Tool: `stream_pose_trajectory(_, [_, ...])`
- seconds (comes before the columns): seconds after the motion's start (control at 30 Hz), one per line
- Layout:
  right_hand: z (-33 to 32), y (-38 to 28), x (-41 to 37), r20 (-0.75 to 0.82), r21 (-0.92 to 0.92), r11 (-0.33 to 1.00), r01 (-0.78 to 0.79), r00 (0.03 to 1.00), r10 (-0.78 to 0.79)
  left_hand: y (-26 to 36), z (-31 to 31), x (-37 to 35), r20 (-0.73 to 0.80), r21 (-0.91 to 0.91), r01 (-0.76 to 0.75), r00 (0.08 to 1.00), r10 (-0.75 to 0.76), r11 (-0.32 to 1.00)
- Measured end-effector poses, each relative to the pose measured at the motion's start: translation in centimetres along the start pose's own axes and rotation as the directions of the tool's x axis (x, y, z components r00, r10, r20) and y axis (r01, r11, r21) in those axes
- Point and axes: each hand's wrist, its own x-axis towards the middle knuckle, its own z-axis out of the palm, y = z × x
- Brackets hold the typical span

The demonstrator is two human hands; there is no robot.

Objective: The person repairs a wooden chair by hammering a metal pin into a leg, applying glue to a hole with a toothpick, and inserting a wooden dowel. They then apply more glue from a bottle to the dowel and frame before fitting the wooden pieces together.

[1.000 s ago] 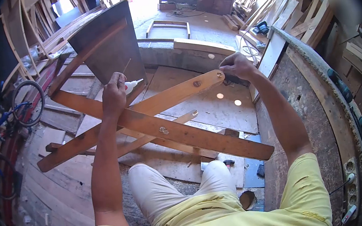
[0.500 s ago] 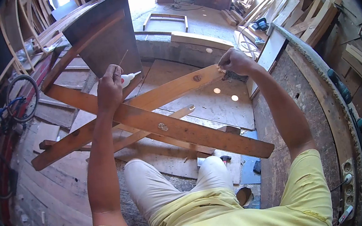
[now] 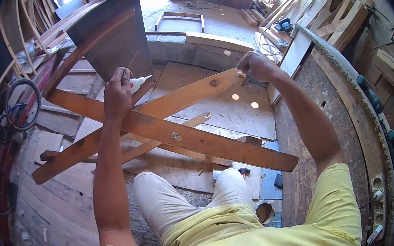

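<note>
My left hand (image 3: 118, 90) is closed around a small white bottle (image 3: 139, 84) whose nozzle points right; a thin stick (image 3: 133, 59) also rises from its fingers. My right hand (image 3: 259, 66) is closed, its fingertips pinching at the splintered upper right end of a wooden bar (image 3: 189, 93). What the fingertips hold, if anything, is too small to name. A second wooden bar (image 3: 209, 143) crosses over the first in front of my knees. Both belong to a folding wooden frame with a dark panel (image 3: 118, 35) standing at its upper left.
A bicycle wheel (image 3: 23, 105) and blue frame are at the left. A hammer (image 3: 244, 171) lies near my knee. Power sockets (image 3: 378, 195) line the right bench edge. Stacked boards (image 3: 347, 20) stand at the upper right, and a small wooden frame (image 3: 179, 17) lies on the floor ahead.
My left hand, with the bottle and stick, has moved slightly up and left. My right hand stays at the bar's end, its fingers shifted slightly.
</note>
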Motion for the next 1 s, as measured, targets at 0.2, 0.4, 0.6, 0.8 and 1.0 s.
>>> stream_pose_trajectory(0.2, [0.3,0.2,0.2,-0.026,-0.081,0.997,0.006,1.000,-0.008,0.0,0.1,0.0,-0.010,0.006,0.000,1.000,0.000,1.000])
stream_pose_trajectory(0.4, [-0.2,-1.0,-0.8,-0.016,-0.066,0.998,0.003,1.000,-0.004,0.2,0.0,-0.1,-0.018,-0.001,-0.012,1.000,0.012,1.000])
stream_pose_trajectory(0.6, [-0.7,-1.7,-2.1,-0.167,0.048,0.999,-0.013,0.986,0.021,-0.1,0.1,0.0,-0.027,-0.020,-0.026,0.999,0.025,0.999])
stream_pose_trajectory(0.8, [3.2,1.7,-4.4,-0.345,-0.086,0.993,0.084,0.932,-0.109,0.5,-0.2,-0.2,-0.021,-0.011,-0.005,1.000,0.005,1.000])
stream_pose_trajectory(1.0, [4.6,1.2,-6.5,-0.192,-0.288,0.958,-0.008,0.980,-0.050,0.4,-0.1,-0.1,-0.026,-0.008,-0.031,0.999,0.031,0.999])
